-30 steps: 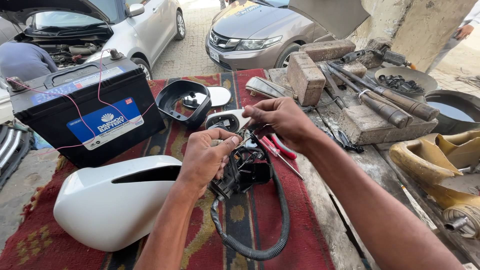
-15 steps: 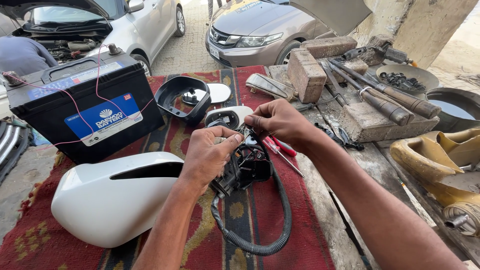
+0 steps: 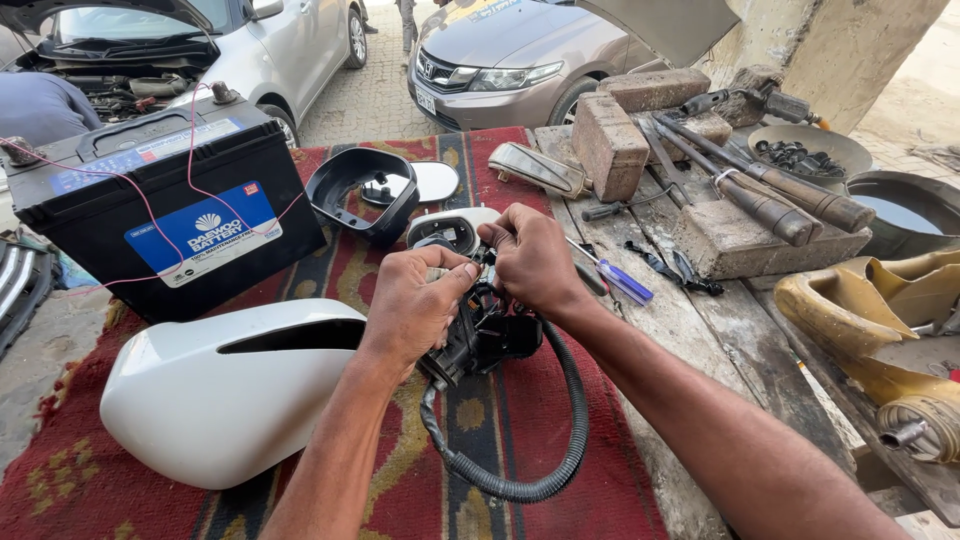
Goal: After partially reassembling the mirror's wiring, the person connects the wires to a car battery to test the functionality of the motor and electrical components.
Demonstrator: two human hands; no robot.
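Observation:
My left hand [image 3: 415,305] and my right hand [image 3: 532,262] both grip a black mirror motor assembly [image 3: 487,335] above a red patterned rug [image 3: 560,470]. My fingertips meet at its top end. A ribbed black cable [image 3: 560,450] loops from the assembly toward me. A white side-mirror cover [image 3: 225,390] lies on the rug left of my left arm. Beyond my hands sit a small white mirror base [image 3: 452,228] and a black mirror frame [image 3: 360,190].
A black car battery [image 3: 170,215] with thin red wires stands at the left. Bricks [image 3: 610,140], hammers [image 3: 770,195], a screwdriver [image 3: 620,280] and a bowl of bolts [image 3: 810,155] lie on the wooden bench at right. Yellow plastic parts [image 3: 870,320] sit far right. Two cars are parked behind.
Both hands have shifted slightly on the black assembly, fingertips coming closer together at its top. The view has tilted a little; nothing else moved.

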